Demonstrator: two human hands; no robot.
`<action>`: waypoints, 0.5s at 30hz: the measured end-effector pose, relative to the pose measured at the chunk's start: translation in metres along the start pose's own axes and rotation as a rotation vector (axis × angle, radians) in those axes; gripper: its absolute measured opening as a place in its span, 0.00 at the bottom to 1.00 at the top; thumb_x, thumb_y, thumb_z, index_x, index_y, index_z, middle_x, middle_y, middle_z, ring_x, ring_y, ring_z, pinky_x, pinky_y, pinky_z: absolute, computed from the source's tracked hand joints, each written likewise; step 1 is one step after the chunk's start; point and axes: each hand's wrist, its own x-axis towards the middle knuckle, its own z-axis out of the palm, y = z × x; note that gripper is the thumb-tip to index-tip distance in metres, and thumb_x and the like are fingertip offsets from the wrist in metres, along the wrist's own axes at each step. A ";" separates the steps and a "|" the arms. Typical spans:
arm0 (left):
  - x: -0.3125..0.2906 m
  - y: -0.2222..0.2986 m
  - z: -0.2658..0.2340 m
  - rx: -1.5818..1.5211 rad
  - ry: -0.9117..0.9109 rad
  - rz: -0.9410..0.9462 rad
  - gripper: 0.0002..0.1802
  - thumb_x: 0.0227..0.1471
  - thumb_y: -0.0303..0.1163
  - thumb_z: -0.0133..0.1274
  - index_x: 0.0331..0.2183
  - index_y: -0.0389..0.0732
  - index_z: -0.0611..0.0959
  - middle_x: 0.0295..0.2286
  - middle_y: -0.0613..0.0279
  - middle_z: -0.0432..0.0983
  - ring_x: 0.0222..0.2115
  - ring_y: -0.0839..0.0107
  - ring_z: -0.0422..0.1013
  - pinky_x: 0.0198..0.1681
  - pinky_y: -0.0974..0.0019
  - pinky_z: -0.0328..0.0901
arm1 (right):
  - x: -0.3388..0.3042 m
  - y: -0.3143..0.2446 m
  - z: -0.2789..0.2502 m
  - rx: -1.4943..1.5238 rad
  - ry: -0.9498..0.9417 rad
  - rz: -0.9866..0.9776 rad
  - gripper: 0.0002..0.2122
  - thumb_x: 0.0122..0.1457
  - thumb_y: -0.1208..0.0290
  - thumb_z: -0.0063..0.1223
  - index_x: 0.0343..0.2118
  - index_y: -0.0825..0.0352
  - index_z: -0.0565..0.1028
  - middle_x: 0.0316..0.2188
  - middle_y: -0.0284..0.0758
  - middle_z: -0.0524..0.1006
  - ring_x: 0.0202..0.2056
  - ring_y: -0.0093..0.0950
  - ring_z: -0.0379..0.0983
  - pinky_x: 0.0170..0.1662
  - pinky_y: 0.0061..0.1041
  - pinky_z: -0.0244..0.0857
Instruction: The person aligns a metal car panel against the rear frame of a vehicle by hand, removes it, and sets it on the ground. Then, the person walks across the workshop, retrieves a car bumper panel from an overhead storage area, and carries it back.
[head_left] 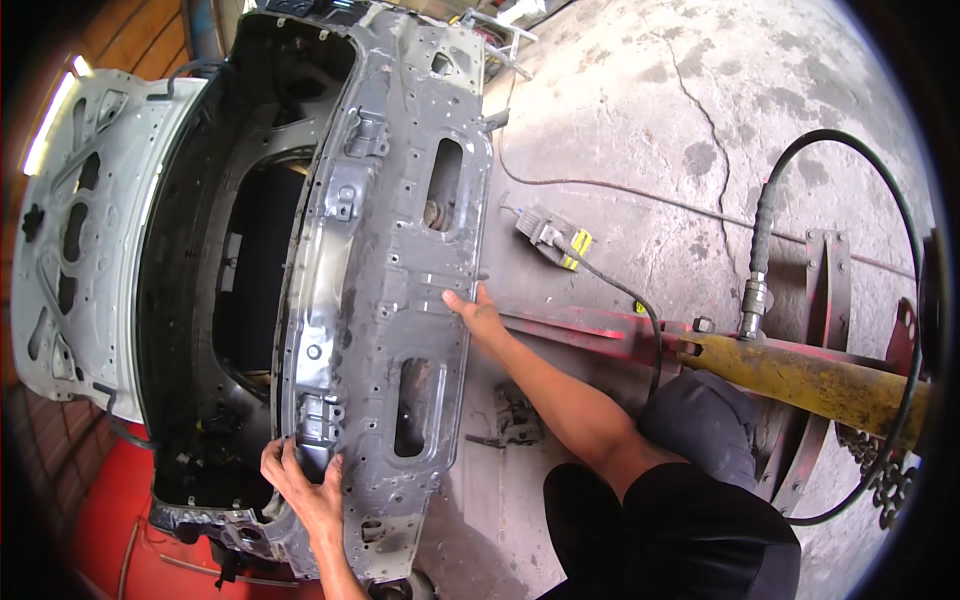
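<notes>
A grey bare-metal rear panel (400,300) of a car body runs down the middle of the head view, with two long slots and many small holes. My left hand (305,490) is closed at the panel's inner edge, beside the dark trunk opening (180,330). Its fingers curl over the lip and its thumb rests on the panel side. Farther up, my right hand (475,315) grips the panel's outer edge, thumb on the face. The ends of its other fingers are partly hidden. A bright metal strip (325,290) lies along the panel between the hands.
The raised trunk lid (90,250) stands at left. A red beam (590,335) and a yellow hydraulic ram (820,375) with a black hose (850,140) are at right, near a chain (890,480). A grey-and-yellow corded device (555,238) and a metal piece (515,415) lie on the floor.
</notes>
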 end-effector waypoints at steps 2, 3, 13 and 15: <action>0.000 0.001 0.001 0.004 0.002 0.004 0.40 0.34 0.30 0.70 0.52 0.35 0.72 0.51 0.43 0.63 0.53 0.44 0.59 0.57 0.44 0.55 | 0.005 0.005 -0.002 0.009 0.005 -0.028 0.47 0.52 0.51 0.67 0.68 0.69 0.51 0.57 0.47 0.71 0.56 0.38 0.68 0.57 0.33 0.62; 0.001 0.002 0.001 0.000 0.003 0.004 0.40 0.34 0.30 0.70 0.52 0.35 0.72 0.51 0.43 0.63 0.53 0.44 0.59 0.57 0.45 0.55 | 0.008 0.008 -0.002 0.052 -0.007 -0.071 0.47 0.52 0.52 0.68 0.67 0.70 0.51 0.57 0.47 0.71 0.57 0.38 0.68 0.58 0.33 0.61; 0.000 -0.001 0.001 -0.008 -0.003 0.004 0.39 0.37 0.32 0.69 0.52 0.34 0.71 0.52 0.43 0.62 0.54 0.44 0.59 0.57 0.44 0.55 | 0.006 0.009 -0.002 0.029 0.057 -0.151 0.47 0.53 0.54 0.68 0.67 0.73 0.52 0.57 0.48 0.70 0.57 0.37 0.68 0.59 0.32 0.60; -0.001 -0.001 0.001 -0.008 -0.003 0.004 0.39 0.38 0.32 0.69 0.52 0.34 0.71 0.52 0.42 0.62 0.54 0.44 0.59 0.57 0.44 0.55 | 0.003 0.008 -0.003 0.048 0.044 -0.151 0.47 0.52 0.54 0.68 0.67 0.73 0.52 0.57 0.48 0.71 0.57 0.37 0.68 0.59 0.32 0.60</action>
